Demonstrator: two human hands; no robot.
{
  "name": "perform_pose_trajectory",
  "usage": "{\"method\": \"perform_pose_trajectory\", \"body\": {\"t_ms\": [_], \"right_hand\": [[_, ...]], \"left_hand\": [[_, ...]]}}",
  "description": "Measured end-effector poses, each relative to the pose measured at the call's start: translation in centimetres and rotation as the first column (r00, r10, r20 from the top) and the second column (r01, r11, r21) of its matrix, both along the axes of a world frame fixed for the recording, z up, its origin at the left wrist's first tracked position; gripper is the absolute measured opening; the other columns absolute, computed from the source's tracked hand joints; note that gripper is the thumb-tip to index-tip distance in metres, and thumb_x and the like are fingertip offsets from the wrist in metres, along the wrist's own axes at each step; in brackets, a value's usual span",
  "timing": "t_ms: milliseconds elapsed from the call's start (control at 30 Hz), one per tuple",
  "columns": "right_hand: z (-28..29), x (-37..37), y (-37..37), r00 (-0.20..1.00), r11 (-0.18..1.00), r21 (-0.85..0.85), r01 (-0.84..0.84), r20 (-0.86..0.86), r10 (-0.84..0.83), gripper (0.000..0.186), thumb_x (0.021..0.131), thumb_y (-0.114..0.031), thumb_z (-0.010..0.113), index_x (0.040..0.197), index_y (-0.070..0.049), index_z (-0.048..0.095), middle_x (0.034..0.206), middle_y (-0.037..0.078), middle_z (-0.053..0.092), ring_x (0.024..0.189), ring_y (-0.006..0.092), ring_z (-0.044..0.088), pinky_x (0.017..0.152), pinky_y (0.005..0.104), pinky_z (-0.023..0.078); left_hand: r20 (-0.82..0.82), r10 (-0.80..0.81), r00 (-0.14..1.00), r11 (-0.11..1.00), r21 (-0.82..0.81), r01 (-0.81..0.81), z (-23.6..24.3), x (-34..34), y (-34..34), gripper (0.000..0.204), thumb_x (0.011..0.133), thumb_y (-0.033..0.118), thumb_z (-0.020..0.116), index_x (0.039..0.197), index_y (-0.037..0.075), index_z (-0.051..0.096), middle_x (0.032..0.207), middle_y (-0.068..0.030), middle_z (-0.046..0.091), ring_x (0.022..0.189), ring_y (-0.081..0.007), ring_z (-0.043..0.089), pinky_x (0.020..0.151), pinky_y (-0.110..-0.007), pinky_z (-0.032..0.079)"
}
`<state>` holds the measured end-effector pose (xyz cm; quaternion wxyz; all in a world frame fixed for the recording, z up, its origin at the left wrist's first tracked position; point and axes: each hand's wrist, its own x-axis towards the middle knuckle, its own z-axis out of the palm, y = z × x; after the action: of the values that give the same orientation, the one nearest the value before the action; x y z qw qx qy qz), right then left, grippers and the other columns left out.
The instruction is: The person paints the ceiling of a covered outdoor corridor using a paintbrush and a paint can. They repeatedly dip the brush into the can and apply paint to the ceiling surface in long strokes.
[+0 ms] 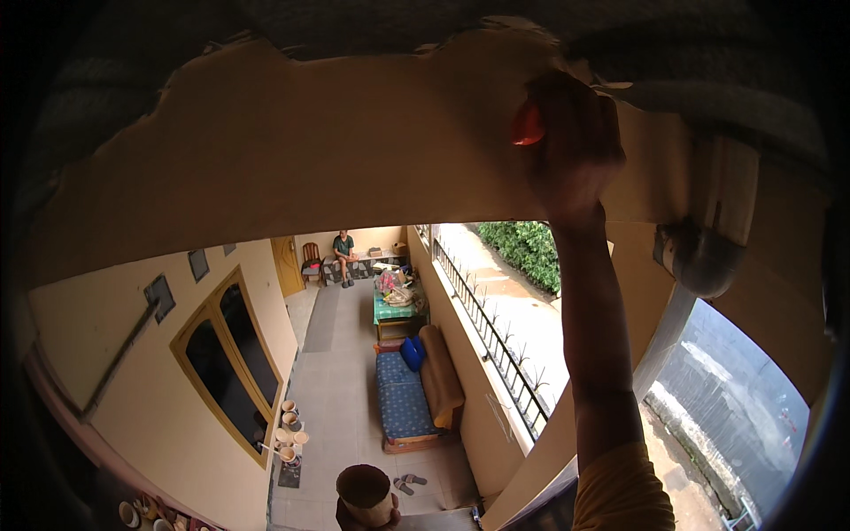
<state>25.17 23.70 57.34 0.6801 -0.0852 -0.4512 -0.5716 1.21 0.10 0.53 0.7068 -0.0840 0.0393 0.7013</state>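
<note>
Raised high, my right hand [577,146] is closed around a tool with a red handle [528,125]. Its working end is hidden behind the fist and in shadow. The fist is close to the upper part of a tan beam [354,142], near the ragged edge where the beam's colour meets the dark ceiling [354,26]. Low at the bottom edge, my left hand [393,511] grips a tan cup [367,506] from its side. The cup stands upright with its mouth toward me; its contents are too dark to make out.
A grey pipe [708,257] runs beside the beam at right. Far below are a blue patterned daybed [403,398], a green-covered table [394,308], sandals [409,483] and several pots [290,419] along the wall. A spiked railing [491,341] lines the right side. Another person [343,252] sits far back.
</note>
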Motion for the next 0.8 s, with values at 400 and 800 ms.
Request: {"method": "perform_pose_trajectory", "body": {"t_ms": [400, 800], "right_hand": [[2.5, -0.1, -0.6, 1.000, 1.000, -0.025, -0.004, 0.004, 0.004, 0.031, 0.070, -0.001, 0.074, 0.095, -0.018, 0.070, 0.093, 0.001, 0.072, 0.077, 0.0223, 0.067, 0.067, 0.0339, 0.054], [-0.2, 1.6, -0.6, 0.997, 0.998, 0.014, -0.056, 0.047, 0.055, 0.032, 0.068, 0.004, 0.076, 0.094, -0.014, 0.072, 0.098, 0.002, 0.073, 0.085, 0.0232, 0.069, 0.074, 0.0335, 0.055]], "left_hand": [[-0.921, 0.206, 0.329, 0.968, 0.142, -0.207, -7.9, -0.9, 1.8, 0.068, 0.085, 0.054, 0.067, 0.139, 0.015, 0.053, 0.132, -0.0141, 0.059, 0.121, -0.0402, 0.055, 0.088, -0.059, 0.056], [0.048, -0.048, 0.998, 0.997, 0.062, 0.045, 1.8, 0.4, -0.3, 0.067, 0.086, 0.056, 0.065, 0.138, 0.015, 0.054, 0.129, -0.0132, 0.061, 0.119, -0.0389, 0.058, 0.086, -0.057, 0.058]]}}
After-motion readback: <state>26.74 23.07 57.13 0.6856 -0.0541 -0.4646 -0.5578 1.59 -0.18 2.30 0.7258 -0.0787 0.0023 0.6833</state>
